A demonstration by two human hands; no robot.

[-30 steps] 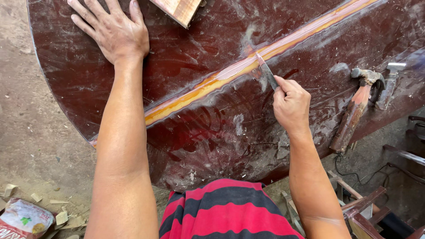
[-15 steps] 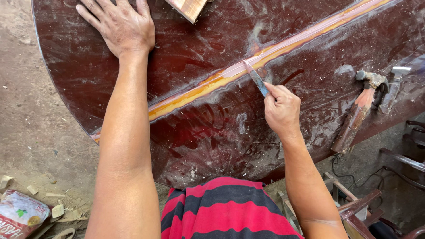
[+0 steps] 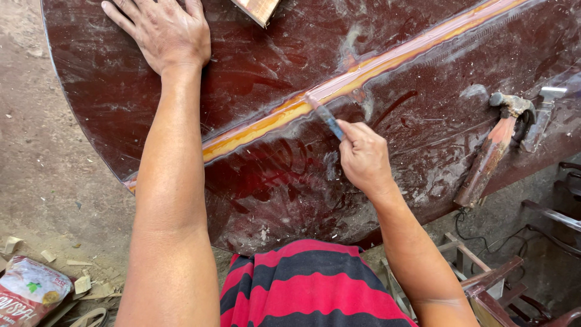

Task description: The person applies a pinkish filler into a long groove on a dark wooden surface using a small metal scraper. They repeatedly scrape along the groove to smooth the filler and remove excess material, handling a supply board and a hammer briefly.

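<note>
Right hand (image 3: 363,158) pinches a slim blue-handled tool (image 3: 327,118), tip on the diagonal orange seam (image 3: 357,75); left hand (image 3: 160,31) lies spread flat on the round dark-red tabletop (image 3: 272,181).

Single head-worn view, steeply downward, close over round tabletop (image 3: 121,109), perhaps slightly tilted.

Soft, even daylight fills the scene; the glossy dark red round tabletop (image 3: 290,54) carries pale, hazy glare across its upper right part; shadows are faint, with only a soft dark edge under the right hand (image 3: 363,158); focus is sharp centrally; the floor at lower right is dimmer.
</note>
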